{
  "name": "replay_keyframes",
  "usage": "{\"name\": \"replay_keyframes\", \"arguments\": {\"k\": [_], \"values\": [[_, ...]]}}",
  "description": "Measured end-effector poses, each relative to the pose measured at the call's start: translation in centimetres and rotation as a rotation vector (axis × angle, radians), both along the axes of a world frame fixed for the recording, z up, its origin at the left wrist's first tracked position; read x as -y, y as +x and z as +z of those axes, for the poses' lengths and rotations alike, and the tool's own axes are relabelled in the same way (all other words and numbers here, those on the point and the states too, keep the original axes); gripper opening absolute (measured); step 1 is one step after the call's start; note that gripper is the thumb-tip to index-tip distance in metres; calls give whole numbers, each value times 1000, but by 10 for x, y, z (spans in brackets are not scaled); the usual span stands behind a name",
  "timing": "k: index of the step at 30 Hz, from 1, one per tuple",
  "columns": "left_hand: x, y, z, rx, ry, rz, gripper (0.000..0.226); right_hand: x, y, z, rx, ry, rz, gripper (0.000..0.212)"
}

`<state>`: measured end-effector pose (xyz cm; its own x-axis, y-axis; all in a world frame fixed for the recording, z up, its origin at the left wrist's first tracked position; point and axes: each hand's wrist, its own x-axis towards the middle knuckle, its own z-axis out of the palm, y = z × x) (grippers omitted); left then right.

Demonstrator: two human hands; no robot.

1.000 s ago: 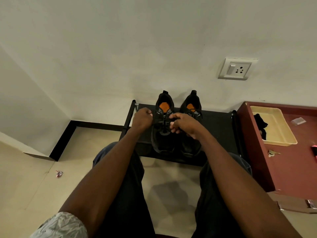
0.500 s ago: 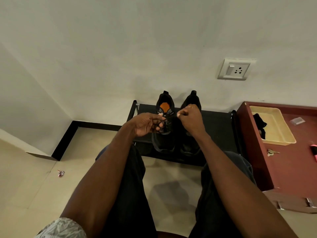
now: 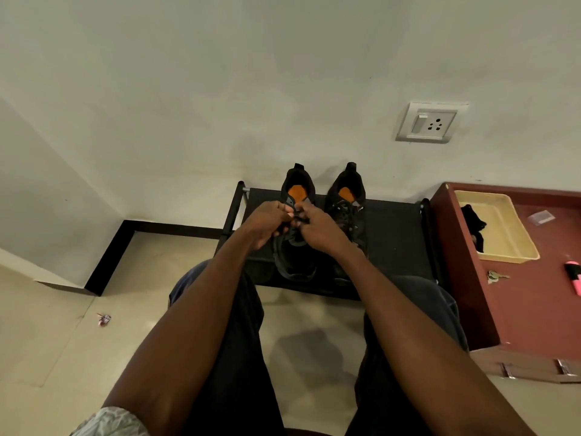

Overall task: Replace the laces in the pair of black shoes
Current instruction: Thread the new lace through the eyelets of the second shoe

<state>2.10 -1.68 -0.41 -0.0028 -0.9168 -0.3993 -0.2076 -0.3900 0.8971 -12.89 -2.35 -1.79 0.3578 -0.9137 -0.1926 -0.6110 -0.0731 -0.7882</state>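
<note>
Two black shoes with orange insoles stand side by side on a low black rack (image 3: pixel 393 234), toes toward me. Both hands meet over the tongue of the left shoe (image 3: pixel 295 262). My left hand (image 3: pixel 267 223) and my right hand (image 3: pixel 317 226) each pinch the black lace (image 3: pixel 295 219) between curled fingers, fingertips almost touching. The hands hide most of that shoe's lacing. The right shoe (image 3: pixel 347 202) stands free, its black laces threaded and visible.
A dark red cabinet (image 3: pixel 534 297) stands at the right, holding a cream tray (image 3: pixel 503 228) with black fabric, keys (image 3: pixel 496 276) and a pink marker (image 3: pixel 573 275). A wall socket (image 3: pixel 429 122) is above. A small wrapper (image 3: pixel 103 318) lies on the tiled floor.
My hands have come together over the left shoe's tongue. A second ago they were apart, pulling the lace; my right hand then rose and has come back down to meet the left.
</note>
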Motion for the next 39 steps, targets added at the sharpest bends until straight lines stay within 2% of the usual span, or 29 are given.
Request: {"name": "replay_keyframes", "arguments": {"k": [2,3,4,6,8,10,11,12,13,15,17,19,25,30,33,39], "values": [[2,3,-3,14,-2,19,15,4,0,-6,-78,-44,21,11],[3,7,-4,39,7,35,13,6,-3,-5,-90,-88,-7,15],[4,11,-6,67,19,53,10,9,-9,-4,-119,-133,-66,19],[6,17,-10,98,51,87,11,16,-25,-1,-206,-214,-254,12],[8,19,-11,110,52,108,13,22,-44,0,-387,-247,-449,6],[10,21,-12,124,34,118,13,21,-52,2,-562,-230,-534,16],[10,20,-13,127,31,118,13,21,-48,1,-573,-271,-520,24],[10,19,-13,122,30,111,13,21,-41,1,-524,-327,-456,30],[10,16,-13,111,29,94,11,20,-31,2,-389,-340,-359,34],[10,10,-12,75,11,51,9,18,-11,0,-84,-133,-151,38],[11,6,-12,53,-11,29,8,16,0,-4,22,21,-58,31],[12,6,-13,55,-9,36,10,17,2,-10,-8,-31,-90,17],[17,7,-19,48,49,32,12,20,-5,-23,-118,-78,-222,14],[21,4,-21,130,20,-4,8,17,2,-20,217,104,-233,12],[23,1,-23,186,-2,-44,9,17,3,-23,294,159,-282,10],[30,0,-20,141,-76,15,10,27,4,-26,506,244,-385,9]]}}
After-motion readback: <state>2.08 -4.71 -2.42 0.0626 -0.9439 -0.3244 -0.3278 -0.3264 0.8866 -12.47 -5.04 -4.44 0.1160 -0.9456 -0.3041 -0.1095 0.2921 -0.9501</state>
